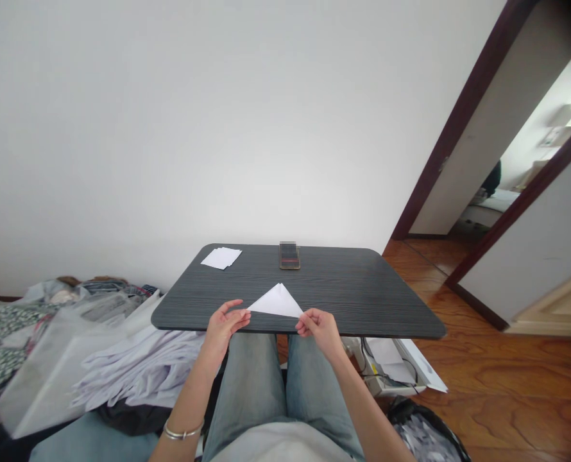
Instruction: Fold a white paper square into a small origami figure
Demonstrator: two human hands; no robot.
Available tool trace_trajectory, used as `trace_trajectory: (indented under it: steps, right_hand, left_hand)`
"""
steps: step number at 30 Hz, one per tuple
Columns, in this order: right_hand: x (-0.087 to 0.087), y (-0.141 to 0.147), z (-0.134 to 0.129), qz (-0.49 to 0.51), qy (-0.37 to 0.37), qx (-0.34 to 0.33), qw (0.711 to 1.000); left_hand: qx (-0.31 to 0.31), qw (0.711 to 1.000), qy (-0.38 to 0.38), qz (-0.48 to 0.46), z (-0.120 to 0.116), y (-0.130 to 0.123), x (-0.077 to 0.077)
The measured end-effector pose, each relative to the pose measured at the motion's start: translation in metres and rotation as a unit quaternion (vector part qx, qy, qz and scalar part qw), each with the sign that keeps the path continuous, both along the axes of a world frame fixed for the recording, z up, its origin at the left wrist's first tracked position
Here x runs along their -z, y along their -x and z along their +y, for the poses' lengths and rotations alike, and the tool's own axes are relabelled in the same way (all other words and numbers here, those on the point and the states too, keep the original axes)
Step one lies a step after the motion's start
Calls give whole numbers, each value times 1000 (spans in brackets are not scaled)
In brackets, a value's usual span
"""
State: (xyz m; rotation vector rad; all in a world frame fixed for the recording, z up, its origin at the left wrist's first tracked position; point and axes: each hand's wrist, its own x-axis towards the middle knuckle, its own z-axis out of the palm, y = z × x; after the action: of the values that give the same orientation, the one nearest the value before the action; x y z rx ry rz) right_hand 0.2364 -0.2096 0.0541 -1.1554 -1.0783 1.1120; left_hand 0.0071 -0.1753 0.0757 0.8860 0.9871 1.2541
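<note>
A white sheet of paper (276, 301), folded into a triangle, is held just over the near part of the dark table, its peak pointing away from me. My left hand (226, 321) pinches the left corner between thumb and a finger, with the index finger raised apart. At the right corner, my right hand (318, 326) grips the paper between thumb and curled fingers. Whether the paper's underside touches the tabletop, I cannot tell.
The dark wood-grain table (362, 292) stands against a white wall. A small stack of white paper (221, 258) lies at its back left, and a clear-edged phone-like object (289, 255) at the back middle. Clothes (141, 369) are heaped left; a box (386, 366) and black bag (425, 430) sit right.
</note>
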Motion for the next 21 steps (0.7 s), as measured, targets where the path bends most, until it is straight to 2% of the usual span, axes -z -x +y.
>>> trace_trajectory:
  steps: [4, 8, 13, 21]
  right_hand:
    - [1, 0, 2, -9, 4, -5, 1000]
    - [-1, -3, 1, -10, 6, -12, 1000]
    - [-7, -7, -4, 12, -44, -3, 999]
    - [-10, -9, -10, 10, -71, -14, 997]
  left_hand:
    - [26, 1000, 1, 7, -2, -6, -7]
    - [43, 996, -37, 66, -4, -17, -13]
    - [54, 991, -79, 91, -3, -27, -11]
    - [44, 993, -70, 84, -10, -40, -13]
